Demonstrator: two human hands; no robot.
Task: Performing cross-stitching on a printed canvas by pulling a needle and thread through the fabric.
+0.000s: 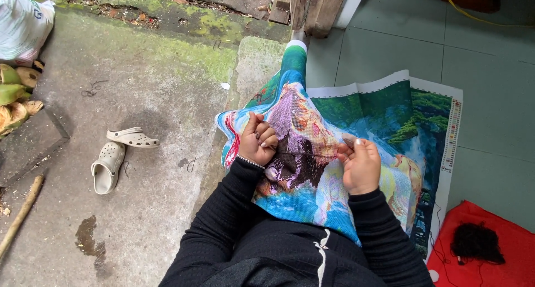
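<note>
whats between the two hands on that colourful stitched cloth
In the head view, a taut dark thread spans from the left hand to the right hand, over the colourful cross-stitch cloth's purple and dark brown patch.

The embroidery canvas is woven cloth, matt, with a fine grid weave, and its stitched parts look dense and slightly nubbly. A thin dark thread runs taut between the left hand and the right hand. The black sleeves are ribbed knit, soft and matt. The pale clogs look like smooth moulded plastic or foam. The concrete ground is rough, stained and mossy, while the floor tiles are smooth with a faint sheen. The red cloth is matt fabric.
</note>
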